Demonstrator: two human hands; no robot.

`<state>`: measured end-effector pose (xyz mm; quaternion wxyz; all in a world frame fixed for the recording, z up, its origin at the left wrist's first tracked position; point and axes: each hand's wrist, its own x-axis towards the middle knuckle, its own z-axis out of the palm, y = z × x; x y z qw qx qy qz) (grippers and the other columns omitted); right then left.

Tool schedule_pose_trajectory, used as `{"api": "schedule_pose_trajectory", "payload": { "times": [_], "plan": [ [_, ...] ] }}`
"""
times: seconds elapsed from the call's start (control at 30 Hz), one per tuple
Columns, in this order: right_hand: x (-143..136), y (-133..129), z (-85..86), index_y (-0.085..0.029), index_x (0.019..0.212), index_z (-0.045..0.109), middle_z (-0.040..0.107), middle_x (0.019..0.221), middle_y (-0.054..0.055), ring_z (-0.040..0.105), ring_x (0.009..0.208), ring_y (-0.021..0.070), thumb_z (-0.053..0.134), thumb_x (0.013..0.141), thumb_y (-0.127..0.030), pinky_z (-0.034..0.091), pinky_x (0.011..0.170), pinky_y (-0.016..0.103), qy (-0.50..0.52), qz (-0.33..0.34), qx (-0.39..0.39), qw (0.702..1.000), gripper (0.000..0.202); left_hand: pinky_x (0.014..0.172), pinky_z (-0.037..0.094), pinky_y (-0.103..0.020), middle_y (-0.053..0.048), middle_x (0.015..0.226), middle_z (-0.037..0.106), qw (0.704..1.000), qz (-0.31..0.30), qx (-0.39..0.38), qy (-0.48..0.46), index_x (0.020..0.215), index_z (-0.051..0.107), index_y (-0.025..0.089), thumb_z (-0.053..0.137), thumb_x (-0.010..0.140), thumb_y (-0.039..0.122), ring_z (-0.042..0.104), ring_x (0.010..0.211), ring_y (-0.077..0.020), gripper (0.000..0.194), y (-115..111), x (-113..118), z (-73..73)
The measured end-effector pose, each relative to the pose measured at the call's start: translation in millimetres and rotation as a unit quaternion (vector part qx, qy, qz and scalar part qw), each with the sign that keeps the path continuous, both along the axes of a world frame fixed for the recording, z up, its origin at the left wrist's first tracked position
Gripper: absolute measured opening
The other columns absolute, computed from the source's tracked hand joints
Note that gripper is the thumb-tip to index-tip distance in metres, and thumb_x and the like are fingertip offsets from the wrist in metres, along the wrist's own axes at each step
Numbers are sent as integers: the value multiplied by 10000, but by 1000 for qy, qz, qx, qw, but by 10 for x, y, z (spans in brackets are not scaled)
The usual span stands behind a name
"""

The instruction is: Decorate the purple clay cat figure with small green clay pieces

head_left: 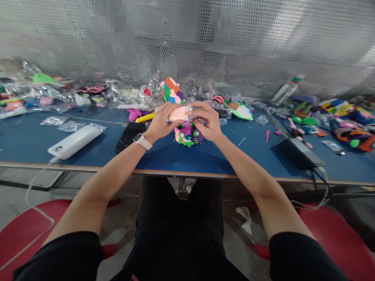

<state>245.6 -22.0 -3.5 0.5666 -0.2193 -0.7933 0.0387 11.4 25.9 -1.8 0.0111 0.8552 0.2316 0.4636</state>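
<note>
Between my two hands is a packet of light peach modelling clay (177, 113) in transparent wrapping. My left hand (161, 120) is closed around its left end. At the right end, my right hand (208, 121) pinches the transparent wrapping, its fingertips partly hidden. Just below the packet, a colourful clay figure (188, 136) with a face-like front in pink, purple and green rests on the table. My hands cover its upper part. Behind the packet stands a multicoloured clay-covered piece (172, 91) of orange, green, white and blue patches.
On the blue table (181, 162) lie a white power bank (76, 141) with a cable, a black phone (129, 137), a yellow stick-like tool (145, 117) and a black box (303, 153) with cords. Plastic wrappers (123, 93) and clay pieces line the perforated metal panel (187, 47).
</note>
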Motion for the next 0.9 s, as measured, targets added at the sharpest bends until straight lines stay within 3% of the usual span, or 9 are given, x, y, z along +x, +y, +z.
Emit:
{"api": "schedule_pose_trajectory", "payload": {
  "times": [0.13, 0.27, 0.47, 0.7, 0.9],
  "plan": [
    [67, -35, 36, -435, 1366, 640, 482, 1658, 6, 664, 1326, 308, 649, 943, -348, 612, 1056, 604, -102, -22, 49, 993, 433, 920, 579, -422, -113, 1087, 782, 997, -51, -49, -35, 1159, 725, 181, 457, 987, 803, 747, 1003, -263, 699, -37, -22, 28],
    [22, -59, 59, -442, 1475, 525, 386, 1728, 36, 586, 1437, 322, 631, 954, -353, 573, 1114, 614, -143, -19, 54, 988, 539, 810, 550, -374, -113, 1008, 773, 989, -103, -96, -45, 1091, 722, 168, 467, 1006, 764, 720, 879, -230, 654, -69, -39, 61],
    [-80, -134, 109, -354, 1381, 549, 523, 1633, 101, 539, 1498, 348, 655, 946, -383, 486, 1197, 678, -127, -19, 57, 990, 449, 673, 478, -316, -74, 853, 713, 983, -142, -110, -31, 1006, 694, 170, 481, 1010, 749, 616, 725, -173, 617, -135, 0, 75],
    [-70, -178, 129, -357, 1388, 557, 524, 1658, 84, 517, 1535, 347, 653, 939, -383, 495, 1190, 671, -129, -14, 60, 990, 459, 639, 438, -294, -62, 810, 692, 985, -139, -91, -50, 971, 666, 168, 424, 1045, 711, 581, 681, -153, 599, -200, 45, 56],
    [-188, -244, 72, -316, 1330, 589, 690, 1493, 73, 688, 1351, 297, 656, 909, -224, 602, 1085, 546, -108, -72, 95, 987, 436, 614, 427, -290, -57, 798, 682, 987, -148, -30, -55, 979, 674, 169, 450, 1064, 640, 582, 658, -147, 529, -208, 53, 25]
  ]
}}
